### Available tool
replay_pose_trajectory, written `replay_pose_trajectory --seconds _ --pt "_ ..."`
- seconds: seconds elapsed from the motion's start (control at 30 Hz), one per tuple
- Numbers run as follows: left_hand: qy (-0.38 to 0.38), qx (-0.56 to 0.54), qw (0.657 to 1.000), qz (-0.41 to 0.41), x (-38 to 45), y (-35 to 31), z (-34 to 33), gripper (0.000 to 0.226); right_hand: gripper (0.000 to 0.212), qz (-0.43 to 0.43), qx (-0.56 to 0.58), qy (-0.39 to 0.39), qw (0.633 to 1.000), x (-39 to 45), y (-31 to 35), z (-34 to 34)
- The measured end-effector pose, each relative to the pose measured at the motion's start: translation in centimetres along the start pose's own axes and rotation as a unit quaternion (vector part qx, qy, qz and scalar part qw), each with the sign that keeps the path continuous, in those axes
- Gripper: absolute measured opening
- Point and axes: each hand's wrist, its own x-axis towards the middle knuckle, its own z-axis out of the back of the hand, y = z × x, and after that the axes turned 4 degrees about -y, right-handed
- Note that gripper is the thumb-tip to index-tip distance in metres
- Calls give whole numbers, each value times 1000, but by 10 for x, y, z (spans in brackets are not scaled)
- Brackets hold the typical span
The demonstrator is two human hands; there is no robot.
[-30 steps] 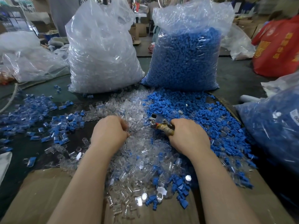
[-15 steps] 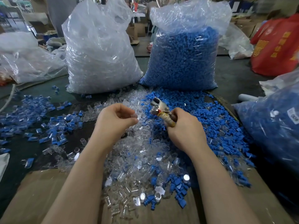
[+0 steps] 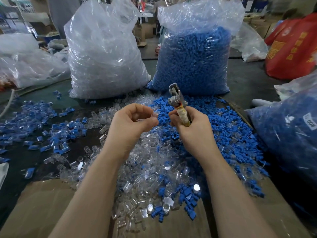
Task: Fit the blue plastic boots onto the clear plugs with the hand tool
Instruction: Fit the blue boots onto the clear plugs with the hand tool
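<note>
My left hand (image 3: 132,124) is raised over the pile and pinches a small clear plug (image 3: 155,115) between thumb and fingertips. My right hand (image 3: 193,133) grips the tape-wrapped handle of the metal hand tool (image 3: 176,100), whose jaws point up and away. The plug sits just left of the tool's handle, apart from its jaws. Beneath both hands lies a heap of loose clear plugs (image 3: 147,169). A spread of loose blue boots (image 3: 223,127) covers the table to the right.
A big bag of clear plugs (image 3: 104,54) and a big bag of blue boots (image 3: 193,60) stand behind the pile. Another bag of blue parts (image 3: 289,131) sits at the right. Fitted blue-and-clear pieces (image 3: 42,124) lie scattered left. Cardboard (image 3: 39,208) covers the near edge.
Both hands have lifted off the pile. The left hand picked a clear plug from the heap, and the right hand swung the tool from lying low to upright.
</note>
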Motion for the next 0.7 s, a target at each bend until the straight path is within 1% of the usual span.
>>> replay_pose_trajectory --seconds 0.1,0.27,0.4,0.53,0.7 --pt "-25 19 999 -11 0 0 -2 27 11 -19 33 4 999 1 -1 -2" --pt "-28 47 998 -33 0 0 -3 24 8 -5 93 35 995 0 1 -3" --pt "-23 66 997 -36 0 1 -2 23 19 13 119 58 991 -1 3 -2" --pt "-19 74 995 -59 0 0 -4 24 24 19 128 34 991 -1 5 -2" --pt "-35 73 993 -81 0 3 -6 32 20 15 93 -10 996 1 3 -2"
